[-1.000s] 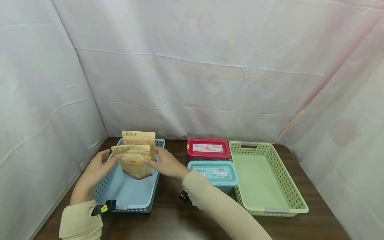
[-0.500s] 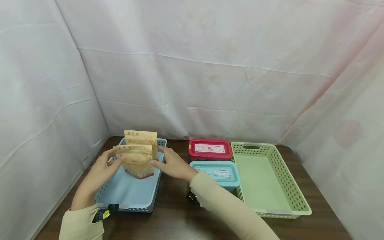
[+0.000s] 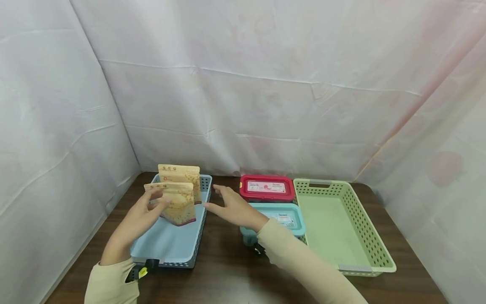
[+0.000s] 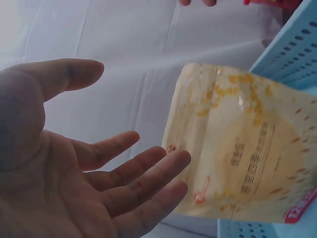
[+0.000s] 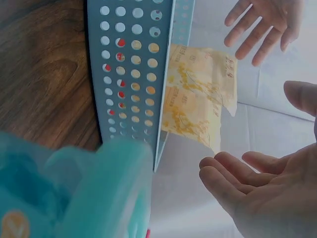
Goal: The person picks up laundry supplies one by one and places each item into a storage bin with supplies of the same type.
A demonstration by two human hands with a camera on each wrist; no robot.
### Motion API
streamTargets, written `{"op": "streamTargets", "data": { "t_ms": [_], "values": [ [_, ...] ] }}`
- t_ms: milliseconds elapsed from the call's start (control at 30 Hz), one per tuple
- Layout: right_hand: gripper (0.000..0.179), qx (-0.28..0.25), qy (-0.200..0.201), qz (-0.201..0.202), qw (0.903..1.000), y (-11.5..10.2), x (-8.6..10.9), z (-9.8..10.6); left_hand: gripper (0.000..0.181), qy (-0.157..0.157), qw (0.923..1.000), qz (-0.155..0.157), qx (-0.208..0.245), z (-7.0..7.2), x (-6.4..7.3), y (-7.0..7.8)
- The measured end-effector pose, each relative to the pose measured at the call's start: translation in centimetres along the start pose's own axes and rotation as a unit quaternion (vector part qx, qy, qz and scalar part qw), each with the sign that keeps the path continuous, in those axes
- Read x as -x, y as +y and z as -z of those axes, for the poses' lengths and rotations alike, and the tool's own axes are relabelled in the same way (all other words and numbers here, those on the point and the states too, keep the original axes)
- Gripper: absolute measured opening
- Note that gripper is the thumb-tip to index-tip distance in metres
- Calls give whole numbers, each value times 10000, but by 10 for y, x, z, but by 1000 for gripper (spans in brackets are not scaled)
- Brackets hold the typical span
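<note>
My left hand [image 3: 141,219]: held wide, thumb well away from loosely bent fingers; fingertips near the top of the front bag, whether touching I could not tell. My right hand [image 3: 238,208]: likewise wide, thumb apart from the fingers, palm turned toward the bags; positioned just beyond the right side of the blue basket, apart from both bags.

Front bag [image 3: 179,207]: cream, with yellow print and a dark red lower edge; upright in the basket, partly hidden by my left fingers. Rear bag [image 3: 186,174]: matching cream, upright directly behind the first, its lower part covered by it.

Blue basket [image 3: 167,245]: perforated sides, at the left of the counter, containing both bags.

Teal box [image 3: 286,219]: lidded, to the right of that basket, partly covered by my right hand and forearm. Red box [image 3: 267,188]: lidded, labelled, just behind the teal one.

Green basket [image 3: 338,232]: perforated sides, just right of the two boxes.

Counter [image 3: 224,270]: dark wood grain, beneath everything. White cloth [image 3: 243,105]: creased, hung behind and at both sides.
</note>
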State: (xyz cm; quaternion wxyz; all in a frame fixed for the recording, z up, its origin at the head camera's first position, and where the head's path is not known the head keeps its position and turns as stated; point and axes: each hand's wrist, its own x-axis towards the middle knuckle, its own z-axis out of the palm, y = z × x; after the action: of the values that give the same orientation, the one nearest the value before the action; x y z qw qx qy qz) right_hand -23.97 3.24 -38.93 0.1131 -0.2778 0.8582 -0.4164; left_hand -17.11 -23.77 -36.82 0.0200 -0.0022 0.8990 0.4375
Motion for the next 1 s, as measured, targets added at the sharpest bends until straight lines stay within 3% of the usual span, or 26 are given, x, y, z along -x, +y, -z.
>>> {"op": "streamTargets", "data": {
  "t_ms": [267,533,800,1000],
  "values": [
    [83,110,-135,8,9998,0,20,15,78,-77,9996,-214,141,-15,-2,7],
    [83,250,-210,-116,9994,6,37,34,68,-107,9970,-692,341,-25,-4,11],
    [85,367,-3,-371,9986,16,63,58,65,-199,9943,-816,661,-38,-4,18],
    [85,660,177,-445,9967,27,83,74,65,-429,9903,-731,1098,-49,-5,26]
  ]
}}
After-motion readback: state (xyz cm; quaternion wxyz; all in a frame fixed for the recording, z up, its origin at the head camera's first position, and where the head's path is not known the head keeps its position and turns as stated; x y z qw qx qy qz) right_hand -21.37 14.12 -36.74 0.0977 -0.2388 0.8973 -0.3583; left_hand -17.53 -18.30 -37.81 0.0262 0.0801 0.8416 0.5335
